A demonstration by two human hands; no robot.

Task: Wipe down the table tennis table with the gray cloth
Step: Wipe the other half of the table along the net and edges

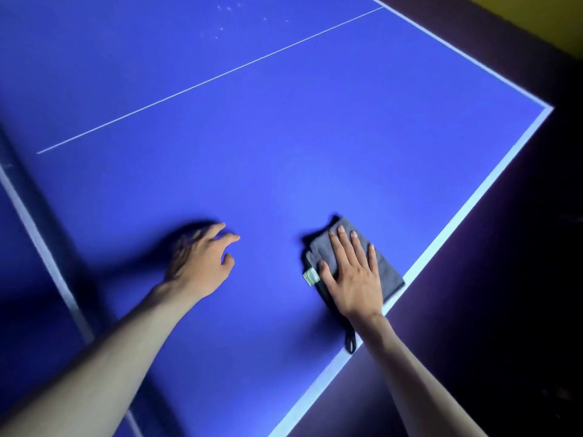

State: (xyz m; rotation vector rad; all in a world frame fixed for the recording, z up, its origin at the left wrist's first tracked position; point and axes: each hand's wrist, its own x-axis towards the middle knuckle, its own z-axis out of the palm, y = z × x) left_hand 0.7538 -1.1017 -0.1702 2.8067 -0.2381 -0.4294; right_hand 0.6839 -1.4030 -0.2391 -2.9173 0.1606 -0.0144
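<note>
The blue table tennis table (284, 146) fills most of the view, with white edge lines and a thin white centre line. A folded gray cloth (386, 269) with a small white tag and a black loop lies flat on it near the right edge. My right hand (353, 275) lies flat on the cloth, fingers spread, pressing it to the surface. My left hand (202, 263) hovers over or rests lightly on the bare table to the left of the cloth, fingers loosely curled, holding nothing.
The table's white right edge (467, 203) runs diagonally beside the cloth, with dark floor (504, 294) beyond it. The table's corner (549, 108) sits at the upper right. A dark gap or net line (41, 216) crosses at the left. Small pale specks (227, 14) dot the far surface.
</note>
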